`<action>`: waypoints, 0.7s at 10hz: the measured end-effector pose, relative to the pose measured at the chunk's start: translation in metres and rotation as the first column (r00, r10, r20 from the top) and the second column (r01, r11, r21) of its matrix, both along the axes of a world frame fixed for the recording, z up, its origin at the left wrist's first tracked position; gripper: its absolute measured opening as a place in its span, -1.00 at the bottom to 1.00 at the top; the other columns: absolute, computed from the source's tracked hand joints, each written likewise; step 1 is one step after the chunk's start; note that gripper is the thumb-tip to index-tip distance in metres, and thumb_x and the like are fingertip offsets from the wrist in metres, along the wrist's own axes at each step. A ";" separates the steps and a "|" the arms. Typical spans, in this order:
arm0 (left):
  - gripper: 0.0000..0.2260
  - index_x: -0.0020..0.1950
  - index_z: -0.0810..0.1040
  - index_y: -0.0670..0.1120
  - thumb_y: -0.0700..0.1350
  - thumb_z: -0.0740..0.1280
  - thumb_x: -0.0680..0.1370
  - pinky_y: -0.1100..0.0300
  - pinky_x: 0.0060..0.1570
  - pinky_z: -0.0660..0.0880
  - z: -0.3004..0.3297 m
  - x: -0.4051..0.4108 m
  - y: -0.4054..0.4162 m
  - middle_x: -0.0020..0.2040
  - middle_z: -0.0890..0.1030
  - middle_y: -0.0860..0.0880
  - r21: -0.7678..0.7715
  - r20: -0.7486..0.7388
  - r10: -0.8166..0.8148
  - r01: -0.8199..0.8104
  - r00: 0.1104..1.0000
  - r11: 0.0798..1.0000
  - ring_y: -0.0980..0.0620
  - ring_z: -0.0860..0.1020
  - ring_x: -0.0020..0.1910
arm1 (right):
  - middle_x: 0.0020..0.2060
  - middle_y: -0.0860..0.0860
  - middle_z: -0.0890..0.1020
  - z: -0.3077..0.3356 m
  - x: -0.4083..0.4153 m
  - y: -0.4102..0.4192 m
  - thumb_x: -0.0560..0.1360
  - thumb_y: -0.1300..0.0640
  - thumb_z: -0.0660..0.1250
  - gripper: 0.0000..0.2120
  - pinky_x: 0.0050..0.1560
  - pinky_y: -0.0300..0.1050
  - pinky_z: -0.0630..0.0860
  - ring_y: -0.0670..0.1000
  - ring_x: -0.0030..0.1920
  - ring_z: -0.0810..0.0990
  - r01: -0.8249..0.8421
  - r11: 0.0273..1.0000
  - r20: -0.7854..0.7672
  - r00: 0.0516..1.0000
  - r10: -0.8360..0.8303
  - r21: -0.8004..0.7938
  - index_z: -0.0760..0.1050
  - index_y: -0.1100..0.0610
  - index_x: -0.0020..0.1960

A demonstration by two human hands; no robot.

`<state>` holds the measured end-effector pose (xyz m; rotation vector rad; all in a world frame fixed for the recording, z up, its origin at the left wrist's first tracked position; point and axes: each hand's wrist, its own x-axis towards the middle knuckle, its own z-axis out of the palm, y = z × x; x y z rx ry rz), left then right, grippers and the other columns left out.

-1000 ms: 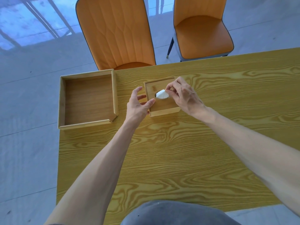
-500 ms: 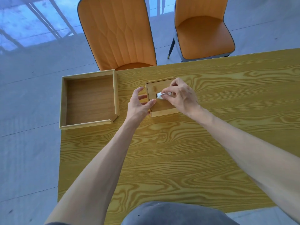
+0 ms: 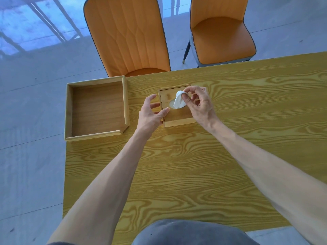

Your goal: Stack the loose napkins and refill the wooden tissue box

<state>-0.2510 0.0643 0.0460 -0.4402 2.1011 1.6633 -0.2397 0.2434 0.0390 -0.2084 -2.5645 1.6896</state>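
Note:
The wooden tissue box (image 3: 178,116) stands closed on the table, its lid showing an oval slot. A white napkin (image 3: 179,100) sticks up out of that slot. My right hand (image 3: 199,104) pinches the napkin's top between thumb and fingers, above the lid. My left hand (image 3: 151,113) rests against the box's left side, thumb on the lid's edge, fingers spread and holding nothing.
An open, shallow wooden tray (image 3: 126,101) sits at the table's far left corner, nothing in it. The yellow wood-grain table (image 3: 194,165) ends just left of the tray. Two orange chairs (image 3: 127,36) (image 3: 221,32) stand behind the far edge. My grey-clad knee (image 3: 191,232) shows at the bottom.
My right hand has drawn the napkin up out of the slot; it now stands well above the lid. My left hand stays beside the box.

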 end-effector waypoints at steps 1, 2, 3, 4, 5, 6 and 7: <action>-0.37 0.48 0.31 0.08 -0.16 0.50 0.49 -0.03 -0.10 0.67 0.000 0.000 0.000 0.20 0.51 0.02 0.003 -0.006 0.002 -0.002 1.000 1.000 0.15 0.60 -0.03 | 0.00 0.04 0.39 -0.002 0.001 0.000 0.58 0.06 0.35 -0.86 -0.08 -0.40 0.45 -0.13 -0.16 0.41 -0.016 1.000 -0.012 1.000 0.016 0.003 0.54 0.09 0.09; -0.37 0.48 0.31 0.08 -0.16 0.49 0.49 -0.06 -0.09 0.67 0.000 0.000 0.000 0.20 0.50 0.02 -0.006 -0.011 0.000 0.000 1.000 1.000 0.16 0.59 -0.05 | -0.01 0.06 0.40 -0.002 0.003 0.001 0.59 0.10 0.34 -0.86 -0.10 -0.40 0.46 -0.13 -0.16 0.40 -0.018 1.000 -0.030 0.999 0.018 -0.016 0.53 0.13 0.10; -0.37 0.49 0.31 0.07 -0.16 0.49 0.49 -0.08 -0.08 0.67 -0.001 0.001 0.000 0.21 0.50 0.01 -0.006 -0.013 -0.003 0.003 1.000 1.000 0.15 0.60 -0.06 | 0.01 0.07 0.40 0.000 0.003 0.001 0.59 0.11 0.33 -0.92 -0.13 -0.40 0.46 -0.12 -0.17 0.39 -0.032 0.999 -0.052 0.998 0.030 -0.041 0.51 0.06 0.08; -0.37 0.49 0.30 0.07 -0.15 0.49 0.50 -0.10 -0.08 0.66 -0.001 0.001 0.000 0.22 0.51 0.00 -0.007 -0.019 -0.008 0.008 1.000 1.000 0.14 0.60 -0.05 | 0.04 0.08 0.40 0.000 0.003 -0.001 0.59 0.11 0.34 -0.93 -0.18 -0.39 0.46 -0.11 -0.23 0.38 -0.048 0.997 -0.073 0.996 0.043 -0.061 0.50 0.01 0.06; -0.37 0.49 0.31 0.07 -0.14 0.49 0.49 -0.11 -0.08 0.66 -0.002 0.001 0.001 0.22 0.51 0.00 -0.016 -0.025 -0.005 0.005 1.000 1.000 0.10 0.60 -0.03 | 0.05 0.09 0.39 0.002 0.004 -0.004 0.58 0.11 0.35 -0.94 -0.18 -0.40 0.44 -0.13 -0.26 0.36 -0.048 0.994 -0.067 0.997 0.042 -0.102 0.51 0.02 0.05; -0.38 0.48 0.31 0.08 -0.13 0.49 0.49 -0.10 -0.10 0.67 -0.003 0.002 0.001 0.21 0.50 0.01 -0.013 -0.028 -0.010 0.009 1.000 1.000 0.07 0.61 0.00 | 0.07 0.11 0.40 0.005 0.004 -0.003 0.55 0.06 0.38 -0.87 -0.13 -0.38 0.45 -0.07 -0.17 0.41 -0.049 0.989 -0.041 0.998 0.044 -0.137 0.48 -0.01 0.07; -0.39 0.48 0.32 0.08 -0.13 0.49 0.49 -0.10 -0.07 0.66 -0.002 0.001 0.001 0.21 0.50 0.01 -0.034 -0.018 -0.015 0.014 1.000 0.999 0.03 0.61 0.03 | 0.11 0.10 0.45 0.007 0.005 0.003 0.54 0.01 0.33 -0.79 0.02 -0.23 0.51 0.03 0.03 0.51 0.027 0.982 0.014 1.000 -0.024 -0.185 0.42 -0.07 0.15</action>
